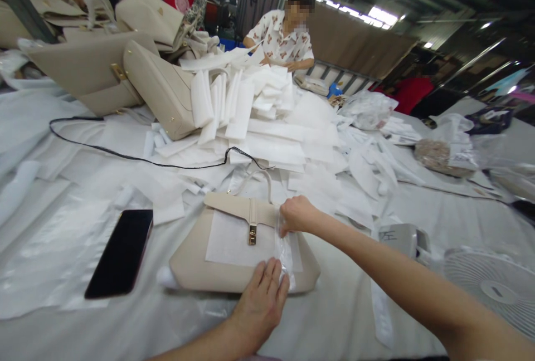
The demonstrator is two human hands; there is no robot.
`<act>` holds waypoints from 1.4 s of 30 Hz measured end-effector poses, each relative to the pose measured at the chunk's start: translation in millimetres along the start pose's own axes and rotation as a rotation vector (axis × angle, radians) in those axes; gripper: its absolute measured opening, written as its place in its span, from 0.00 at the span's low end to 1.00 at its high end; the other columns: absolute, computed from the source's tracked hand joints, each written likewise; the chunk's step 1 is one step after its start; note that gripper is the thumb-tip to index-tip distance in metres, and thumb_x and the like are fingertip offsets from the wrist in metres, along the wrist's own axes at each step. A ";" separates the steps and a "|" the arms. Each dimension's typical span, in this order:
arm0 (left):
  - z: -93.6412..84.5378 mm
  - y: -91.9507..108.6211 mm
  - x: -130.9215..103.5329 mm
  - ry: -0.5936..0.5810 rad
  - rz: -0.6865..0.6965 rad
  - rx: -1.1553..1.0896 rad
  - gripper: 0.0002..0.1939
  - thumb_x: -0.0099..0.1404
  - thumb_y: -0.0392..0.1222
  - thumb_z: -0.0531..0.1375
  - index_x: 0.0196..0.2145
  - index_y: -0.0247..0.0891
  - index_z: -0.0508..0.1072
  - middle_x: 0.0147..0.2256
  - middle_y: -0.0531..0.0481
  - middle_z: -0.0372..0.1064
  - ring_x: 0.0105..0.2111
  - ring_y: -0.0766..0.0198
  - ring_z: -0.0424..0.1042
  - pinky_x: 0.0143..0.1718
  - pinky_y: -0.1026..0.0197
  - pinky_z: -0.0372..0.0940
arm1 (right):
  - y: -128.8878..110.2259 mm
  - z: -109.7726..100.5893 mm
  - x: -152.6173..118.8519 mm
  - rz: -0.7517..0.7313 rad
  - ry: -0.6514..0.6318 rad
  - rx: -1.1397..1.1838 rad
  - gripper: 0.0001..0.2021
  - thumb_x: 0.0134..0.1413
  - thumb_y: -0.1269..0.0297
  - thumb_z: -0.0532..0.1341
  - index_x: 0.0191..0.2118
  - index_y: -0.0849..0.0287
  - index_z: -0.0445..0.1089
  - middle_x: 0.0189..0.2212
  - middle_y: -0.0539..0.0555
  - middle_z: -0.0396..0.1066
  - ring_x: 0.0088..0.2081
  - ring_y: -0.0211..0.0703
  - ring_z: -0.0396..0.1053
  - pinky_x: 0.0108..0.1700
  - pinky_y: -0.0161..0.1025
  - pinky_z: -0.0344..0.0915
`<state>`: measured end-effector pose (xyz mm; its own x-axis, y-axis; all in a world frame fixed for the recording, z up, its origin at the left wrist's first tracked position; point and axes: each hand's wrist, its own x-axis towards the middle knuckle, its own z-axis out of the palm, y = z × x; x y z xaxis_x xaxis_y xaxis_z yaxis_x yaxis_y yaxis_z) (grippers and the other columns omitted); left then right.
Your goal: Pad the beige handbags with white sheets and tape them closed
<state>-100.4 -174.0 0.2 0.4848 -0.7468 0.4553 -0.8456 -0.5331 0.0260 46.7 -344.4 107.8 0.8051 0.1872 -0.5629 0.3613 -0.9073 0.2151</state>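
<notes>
Carefully, I work on a beige bag (pixel 194 263) at the lower center of the frame, laid on the cloth-covered counter (pixel 338 325). My right hand (pixel 298 213) is clenched on the upper end of a clear strip (pixel 286 254) by the right edge of the flap (pixel 228 203); whether it also grips the flap, I cannot tell. My left hand (pixel 261 297), fingers extended, rests on the lower front, beside the strip. A phone (pixel 121 255) lies at lower left, white padding (pixel 271 149) is heaped above, and a person (pixel 280 40) stands at upper center.

An uneven pull by my right hand could crease the strip or drag the white sheet (pixel 225 247) askew beneath the clasp (pixel 252 234); too little pressure from my left could let the bag swivel on loose cloth.

The bag's handle (pixel 268 181) points away from me, its broad base toward me, front up, long axis running left to right.
</notes>
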 end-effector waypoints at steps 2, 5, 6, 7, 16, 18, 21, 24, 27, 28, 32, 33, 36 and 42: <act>0.3 0.3 -0.5 0.007 0.006 0.002 0.18 0.67 0.42 0.53 0.52 0.34 0.68 0.52 0.37 0.67 0.55 0.48 0.65 0.56 0.46 0.51 | 13.2 -3.6 -0.1 0.082 0.066 0.028 0.22 0.44 0.47 0.67 0.34 0.64 0.75 0.33 0.65 0.75 0.38 0.54 0.72 0.36 0.39 0.61; 1.7 0.8 -0.8 0.017 0.010 0.011 0.18 0.67 0.43 0.53 0.52 0.34 0.68 0.52 0.37 0.68 0.54 0.48 0.65 0.55 0.45 0.52 | 20.3 -1.0 -9.1 0.173 0.179 0.094 0.17 0.56 0.49 0.60 0.37 0.61 0.72 0.35 0.62 0.75 0.39 0.51 0.72 0.35 0.38 0.59; 2.0 1.0 -0.6 0.016 0.009 0.014 0.18 0.67 0.43 0.52 0.52 0.35 0.68 0.52 0.37 0.68 0.54 0.49 0.66 0.55 0.45 0.52 | 18.0 3.6 -14.0 0.193 0.214 0.125 0.17 0.58 0.50 0.58 0.38 0.59 0.72 0.35 0.60 0.75 0.39 0.49 0.72 0.34 0.37 0.58; 2.1 1.2 -0.3 0.012 0.007 0.015 0.17 0.67 0.43 0.52 0.52 0.35 0.68 0.52 0.38 0.68 0.54 0.49 0.66 0.55 0.45 0.52 | 13.5 10.3 -19.5 0.205 0.243 0.160 0.16 0.59 0.50 0.56 0.37 0.58 0.71 0.35 0.59 0.75 0.38 0.48 0.71 0.34 0.36 0.58; -1.9 3.5 1.1 -0.070 -0.002 -0.020 0.18 0.68 0.41 0.51 0.53 0.33 0.66 0.55 0.35 0.65 0.56 0.49 0.63 0.55 0.46 0.55 | -44.2 84.7 -68.7 0.254 0.446 0.500 0.12 0.64 0.58 0.52 0.32 0.57 0.66 0.30 0.52 0.71 0.33 0.40 0.68 0.34 0.35 0.58; -4.4 2.4 1.6 -0.101 -0.013 -0.046 0.19 0.68 0.39 0.50 0.55 0.31 0.65 0.55 0.35 0.65 0.57 0.49 0.62 0.56 0.46 0.55 | -56.7 94.7 -77.9 0.247 0.485 0.564 0.12 0.63 0.58 0.53 0.30 0.57 0.65 0.28 0.50 0.70 0.31 0.39 0.67 0.33 0.34 0.59; -17.1 -5.6 3.8 -0.173 0.025 -0.168 0.20 0.67 0.39 0.52 0.56 0.32 0.63 0.56 0.34 0.63 0.58 0.49 0.61 0.58 0.47 0.55 | -75.7 111.3 -86.1 0.228 0.547 0.631 0.12 0.63 0.61 0.51 0.29 0.57 0.62 0.28 0.51 0.68 0.31 0.40 0.66 0.34 0.35 0.60; -41.5 -23.7 5.8 -0.255 0.098 -0.396 0.18 0.65 0.38 0.53 0.53 0.38 0.66 0.54 0.39 0.65 0.57 0.53 0.61 0.59 0.48 0.55 | -86.0 125.0 -88.2 0.209 0.680 0.684 0.12 0.63 0.60 0.50 0.30 0.57 0.61 0.29 0.54 0.66 0.34 0.43 0.65 0.37 0.39 0.61; -69.0 -53.1 1.4 -0.158 -0.011 -0.535 0.19 0.64 0.32 0.51 0.52 0.40 0.67 0.51 0.45 0.69 0.55 0.58 0.63 0.59 0.48 0.56 | -87.8 129.9 -90.2 0.157 0.740 0.716 0.11 0.63 0.59 0.51 0.31 0.57 0.61 0.29 0.53 0.65 0.34 0.45 0.64 0.37 0.41 0.60; -77.2 -65.4 -2.7 -0.079 -0.093 -0.545 0.21 0.63 0.31 0.50 0.52 0.40 0.67 0.51 0.45 0.69 0.55 0.58 0.64 0.59 0.48 0.56 | -87.8 130.1 -91.5 0.142 0.744 0.722 0.10 0.62 0.58 0.52 0.31 0.57 0.61 0.30 0.53 0.64 0.34 0.45 0.64 0.37 0.41 0.61; -101.6 -116.3 -34.5 0.207 -0.529 -0.526 0.19 0.64 0.33 0.49 0.50 0.38 0.70 0.49 0.45 0.71 0.51 0.59 0.69 0.55 0.53 0.63 | -89.7 131.6 -96.9 0.114 0.803 0.705 0.10 0.60 0.55 0.56 0.35 0.57 0.61 0.32 0.53 0.64 0.36 0.46 0.63 0.39 0.43 0.61; -105.3 -126.5 -45.3 0.238 -0.643 -0.523 0.18 0.64 0.35 0.50 0.50 0.38 0.71 0.49 0.45 0.72 0.50 0.59 0.70 0.54 0.54 0.64 | -90.3 132.8 -97.3 0.108 0.829 0.694 0.11 0.60 0.54 0.56 0.35 0.57 0.61 0.32 0.54 0.64 0.36 0.47 0.63 0.39 0.44 0.61; -109.8 -144.9 -76.5 0.245 -0.908 -0.541 0.18 0.66 0.42 0.52 0.50 0.38 0.71 0.48 0.46 0.73 0.49 0.58 0.72 0.52 0.55 0.66 | -90.6 137.4 -95.9 0.072 0.898 0.657 0.12 0.60 0.53 0.56 0.36 0.56 0.62 0.32 0.54 0.64 0.35 0.47 0.64 0.38 0.44 0.62; -101.0 -143.0 -98.2 0.144 -0.794 -0.454 0.25 0.66 0.51 0.54 0.58 0.39 0.63 0.56 0.41 0.64 0.56 0.55 0.64 0.57 0.50 0.61 | -88.1 140.1 -93.3 0.050 0.969 0.601 0.13 0.59 0.50 0.57 0.37 0.56 0.62 0.31 0.54 0.65 0.34 0.46 0.65 0.36 0.43 0.64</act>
<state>-49.6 15.8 41.7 0.9529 -0.1564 0.2600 -0.2984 -0.6378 0.7101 -126.1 -334.7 29.5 0.9310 0.1207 0.3445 0.2447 -0.9068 -0.3434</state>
